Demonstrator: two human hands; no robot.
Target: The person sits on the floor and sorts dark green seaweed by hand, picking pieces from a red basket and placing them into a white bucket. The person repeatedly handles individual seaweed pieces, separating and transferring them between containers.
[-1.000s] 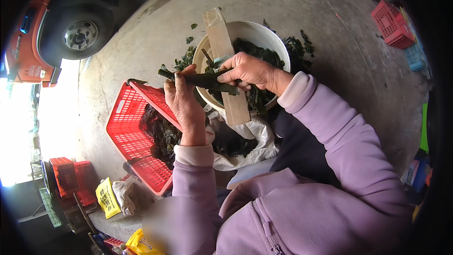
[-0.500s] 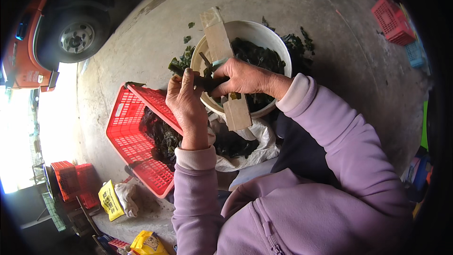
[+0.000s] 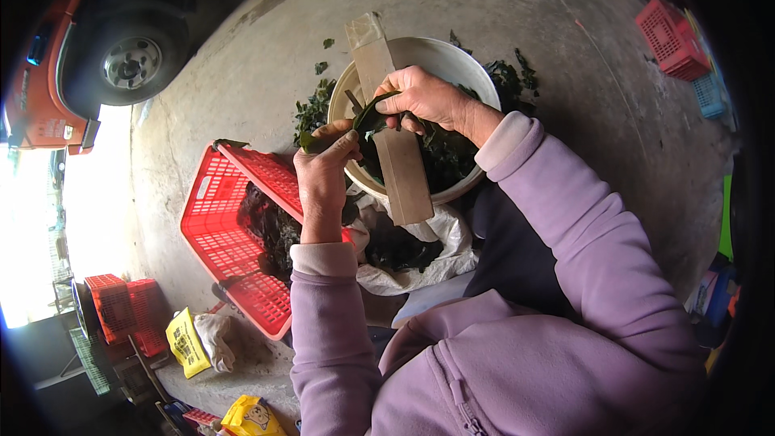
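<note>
Grey concrete floor [image 3: 565,48] fills my view, bright daylight spilling in from the left beside a red vehicle [image 3: 48,89] and its wheel [image 3: 129,64]. Down the middle, a white basin [image 3: 460,64] sits on the ground, heaped with dark green leaves [image 3: 452,153], and a wooden board [image 3: 391,129] lies slanted across its rim. My left hand [image 3: 323,173] is raised just over the basin's near edge, fingers curled and thumb pressed down, pinching one end of a green leaf strip [image 3: 367,117]. My right hand [image 3: 424,97] comes in above the board, fingers closed on the other end of that same strip, so it arcs between the two hands right over the board. Left of the basin a red plastic crate [image 3: 226,234] lies tilted, dark greens inside it, touching a white sack [image 3: 436,250] below the basin. Loose leaf scraps [image 3: 517,77] are scattered beyond the rim. Far right, another red crate [image 3: 674,36].
</note>
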